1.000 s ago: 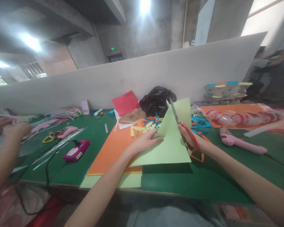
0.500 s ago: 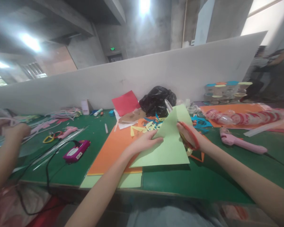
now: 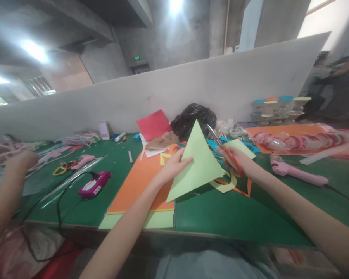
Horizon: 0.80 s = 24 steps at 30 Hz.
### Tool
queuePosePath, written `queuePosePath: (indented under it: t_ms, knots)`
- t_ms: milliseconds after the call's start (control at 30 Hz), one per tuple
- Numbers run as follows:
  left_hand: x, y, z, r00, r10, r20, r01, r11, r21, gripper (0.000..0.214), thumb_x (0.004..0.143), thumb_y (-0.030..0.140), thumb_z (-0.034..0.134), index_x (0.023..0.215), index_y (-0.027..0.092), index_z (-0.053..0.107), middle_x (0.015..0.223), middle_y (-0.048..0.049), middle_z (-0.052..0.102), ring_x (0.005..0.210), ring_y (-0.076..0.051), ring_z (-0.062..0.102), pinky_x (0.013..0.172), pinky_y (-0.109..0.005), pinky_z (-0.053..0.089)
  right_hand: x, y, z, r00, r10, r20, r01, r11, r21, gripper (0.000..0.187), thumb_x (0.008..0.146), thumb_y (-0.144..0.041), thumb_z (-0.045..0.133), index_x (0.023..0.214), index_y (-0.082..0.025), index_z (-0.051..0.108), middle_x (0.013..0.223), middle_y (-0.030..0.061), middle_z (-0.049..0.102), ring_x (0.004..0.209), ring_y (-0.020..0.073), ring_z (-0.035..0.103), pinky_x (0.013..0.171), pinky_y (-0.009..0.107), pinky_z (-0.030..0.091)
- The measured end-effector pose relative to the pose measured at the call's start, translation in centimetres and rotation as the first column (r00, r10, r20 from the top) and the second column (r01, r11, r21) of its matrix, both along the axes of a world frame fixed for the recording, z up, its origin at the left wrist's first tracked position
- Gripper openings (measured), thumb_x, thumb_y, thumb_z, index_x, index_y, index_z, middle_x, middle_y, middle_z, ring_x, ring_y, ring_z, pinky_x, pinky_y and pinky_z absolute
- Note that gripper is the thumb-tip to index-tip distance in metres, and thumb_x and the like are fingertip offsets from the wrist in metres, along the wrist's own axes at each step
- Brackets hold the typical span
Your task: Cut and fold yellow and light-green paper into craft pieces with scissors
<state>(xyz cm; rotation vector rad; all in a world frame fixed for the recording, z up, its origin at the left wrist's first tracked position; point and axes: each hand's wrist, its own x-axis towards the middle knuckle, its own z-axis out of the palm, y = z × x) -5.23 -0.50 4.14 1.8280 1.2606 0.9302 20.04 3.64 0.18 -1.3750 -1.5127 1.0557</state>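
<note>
My left hand [image 3: 174,166] pinches the left edge of a pale green sheet of paper [image 3: 196,166], now a rough triangle with its point up. In my right hand [image 3: 235,161] is a pair of scissors [image 3: 232,154] with orange handles, the blades pointing up and left, apart from the sheet. A smaller pale green piece of paper [image 3: 242,148] lies just beyond the right hand, cut off from the sheet. Beneath and beside the hands are an orange sheet stack [image 3: 133,186], a yellow paper ring [image 3: 225,186] and blue paper scraps [image 3: 212,145].
Behind the scraps sit a black plastic bag [image 3: 193,118] and a red sheet [image 3: 154,126]. A pink glue gun [image 3: 296,174] lies at right, a purple power strip [image 3: 94,185] with a black cord at left. Another person's arm [image 3: 10,182] reaches in from the far left.
The green sheet has been cut through; a piece has come away on the right. The scissors have left the sheet, and its remaining part now stands as a triangle in my left hand.
</note>
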Motion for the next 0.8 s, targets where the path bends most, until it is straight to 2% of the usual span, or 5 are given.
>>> queuePosePath:
  t_ms: [267, 433, 567, 667, 800]
  knots:
    - [-0.7, 1.3, -0.4, 0.948, 0.155, 0.277, -0.185, 0.979, 0.085, 0.044, 0.087, 0.046, 0.061, 0.120, 0.019, 0.055, 0.115, -0.0093, 0.070, 0.093, -0.022, 0.068, 0.079, -0.034, 0.055, 1.0, -0.3, 0.1, 0.740, -0.168, 0.651, 0.057, 0.980, 0.189, 0.044, 0.082, -0.062, 0.061, 0.090, -0.019, 0.056, 0.078, 0.0098, 0.068, 0.069, 0.0269, 0.063, 0.057, 0.030, 0.038]
    - [-0.8, 1.6, -0.2, 0.906, 0.161, 0.392, -0.206, 0.975, 0.077, 0.044, 0.085, 0.047, 0.064, 0.117, 0.019, 0.054, 0.115, -0.0085, 0.071, 0.095, -0.021, 0.069, 0.078, -0.031, 0.055, 0.6, -0.8, 0.1, 0.647, -0.069, 0.759, -0.075, 0.985, 0.154, 0.030, 0.086, -0.048, 0.060, 0.080, -0.018, 0.060, 0.075, 0.0106, 0.067, 0.071, 0.0271, 0.064, 0.061, 0.031, 0.041]
    - [-0.6, 1.5, -0.4, 0.904, 0.172, 0.390, -0.217, 0.973, 0.075, 0.043, 0.085, 0.047, 0.063, 0.117, 0.019, 0.055, 0.119, -0.0089, 0.070, 0.100, -0.023, 0.069, 0.081, -0.033, 0.056, 0.5, -0.7, 1.1, 0.821, -0.075, 0.566, -0.110, 0.952, 0.285, 0.033, 0.091, -0.044, 0.051, 0.083, -0.017, 0.069, 0.101, 0.0141, 0.070, 0.105, 0.0319, 0.063, 0.093, 0.041, 0.045]
    - [-0.4, 1.4, -0.7, 0.923, 0.171, 0.344, -0.210, 0.974, 0.081, 0.043, 0.086, 0.046, 0.062, 0.119, 0.019, 0.056, 0.122, -0.0092, 0.069, 0.108, -0.025, 0.066, 0.086, -0.035, 0.055, 0.2, -1.5, 2.4, 0.979, 0.118, 0.168, -0.131, 0.989, 0.067, 0.045, 0.094, -0.056, 0.047, 0.100, -0.019, 0.072, 0.118, 0.0097, 0.070, 0.113, 0.0282, 0.062, 0.097, 0.038, 0.048]
    - [0.0, 1.3, -1.3, 0.959, 0.134, 0.249, -0.150, 0.988, 0.046, 0.042, 0.089, 0.047, 0.060, 0.121, 0.020, 0.056, 0.122, -0.0090, 0.069, 0.103, -0.025, 0.068, 0.084, -0.036, 0.056, -0.6, -2.7, 3.0, 0.959, 0.257, -0.123, -0.264, 0.963, -0.053, 0.048, 0.083, -0.064, 0.065, 0.101, -0.019, 0.071, 0.110, 0.0073, 0.072, 0.101, 0.0233, 0.068, 0.089, 0.030, 0.053]
